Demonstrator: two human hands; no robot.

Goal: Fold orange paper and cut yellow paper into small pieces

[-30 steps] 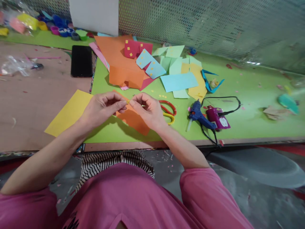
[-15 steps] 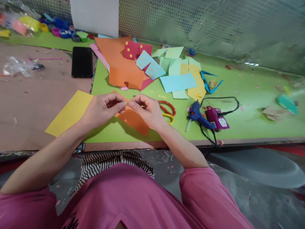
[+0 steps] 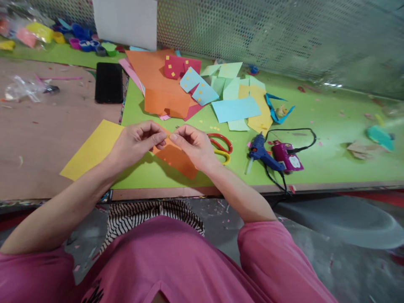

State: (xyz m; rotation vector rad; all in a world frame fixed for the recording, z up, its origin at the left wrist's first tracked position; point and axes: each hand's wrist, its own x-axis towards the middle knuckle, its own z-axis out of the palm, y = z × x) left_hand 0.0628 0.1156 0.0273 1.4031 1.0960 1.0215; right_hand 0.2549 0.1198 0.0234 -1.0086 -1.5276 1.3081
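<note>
1. Your left hand (image 3: 139, 141) and right hand (image 3: 195, 145) each pinch thumb to fingertip, seemingly gripping a tiny yellowish scrap (image 3: 168, 136) between them.
2. The orange card (image 3: 176, 159) lies beneath and between your hands; keep both wrists steady so the scrap doesn't slip.
3. Pinch lightly, by its edges, clear of the scissors (image 3: 231, 145) beside your right hand.

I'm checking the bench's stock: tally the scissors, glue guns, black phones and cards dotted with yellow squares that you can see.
Pair of scissors, partly behind the right hand: 1
Glue gun: 1
Black phone: 1
Cards dotted with yellow squares: 2 (red card, light blue card)
Total: 5
</note>
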